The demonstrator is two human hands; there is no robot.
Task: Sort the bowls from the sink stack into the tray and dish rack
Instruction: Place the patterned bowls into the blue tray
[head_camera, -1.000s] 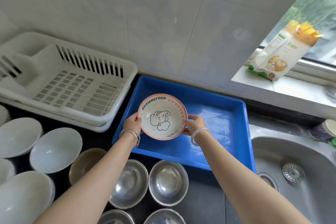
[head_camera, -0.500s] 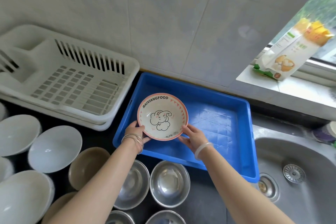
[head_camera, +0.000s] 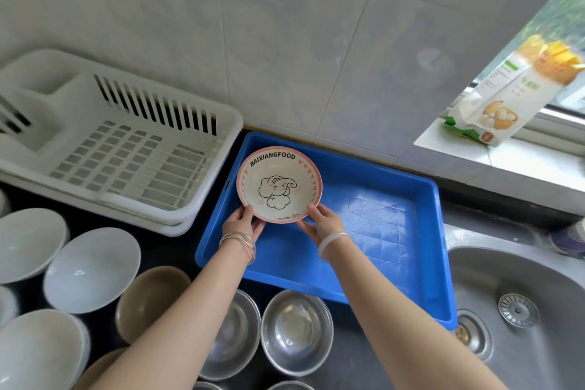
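**The elephant-print bowl (head_camera: 279,188) over the blue tray (head_camera: 367,250)**

It lies mouth-up at the tray's far-left corner, straight ahead of both hands. The left hand (head_camera: 242,227) and right hand (head_camera: 323,226) each pinch its near rim, thumbs on top, equally near. The dish rack (head_camera: 126,161) stands leftward.

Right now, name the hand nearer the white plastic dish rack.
Left. The left hand is beside the white plastic dish rack; the right hand is beyond the pink-rimmed bowl.

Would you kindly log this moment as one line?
left hand: grips elephant-print bowl | right hand: grips same bowl | bowl: over blue tray, far-left corner
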